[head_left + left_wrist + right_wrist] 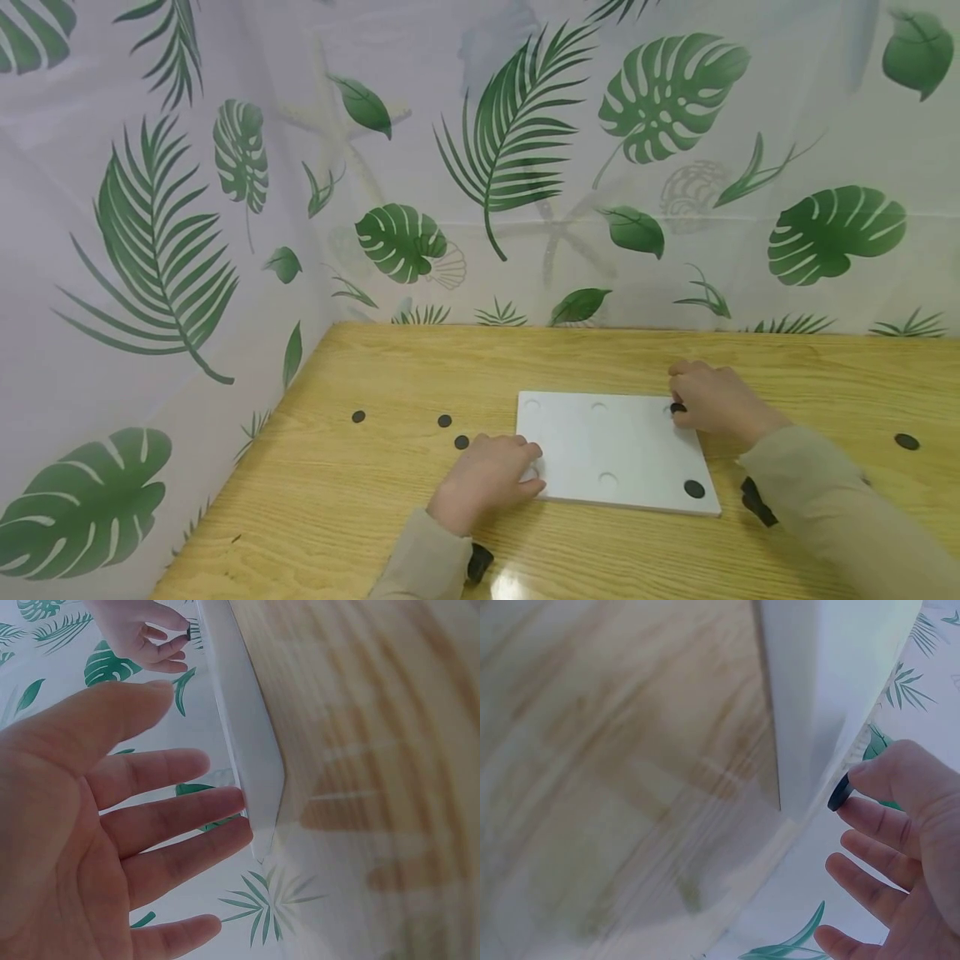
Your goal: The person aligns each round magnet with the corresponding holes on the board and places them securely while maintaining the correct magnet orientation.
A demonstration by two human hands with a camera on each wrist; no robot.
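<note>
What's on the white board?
On the board: one black disc, near right, and shallow recesses. The right hand pinches another disc at the far right. What lies under the left hand, near left, is hidden.

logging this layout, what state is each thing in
White board, flat on table, at least three recesses empty
Near-corner black disc, lying flat on the board
Held black disc, tilted
Left black discs, three, loose on table
Right-side black disc, loose on table
Left hand, touching the board's left side
Right hand, grip pinching that held disc
</note>
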